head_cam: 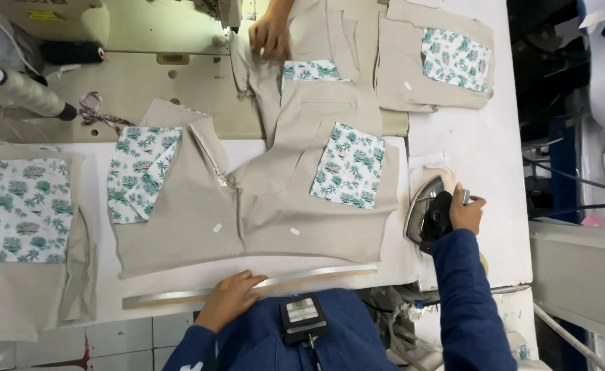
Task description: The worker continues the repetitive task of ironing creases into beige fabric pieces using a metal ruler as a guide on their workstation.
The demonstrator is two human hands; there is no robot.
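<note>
Head view: right hand (pixel 466 209) grips the iron (pixel 427 213), hiding its handle; left hand (pixel 230 297) rests flat, open, on the ruler (pixel 302 279).

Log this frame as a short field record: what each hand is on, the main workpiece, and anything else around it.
left hand: left hand resting flat on a long metal ruler at the table's near edge
right hand: right hand closed on the handle of an iron
workpiece: beige shorts spread out, palm-print pocket lining showing
other pieces: similar beige pieces at left and top right
other person: a hand on fabric at the top
</note>
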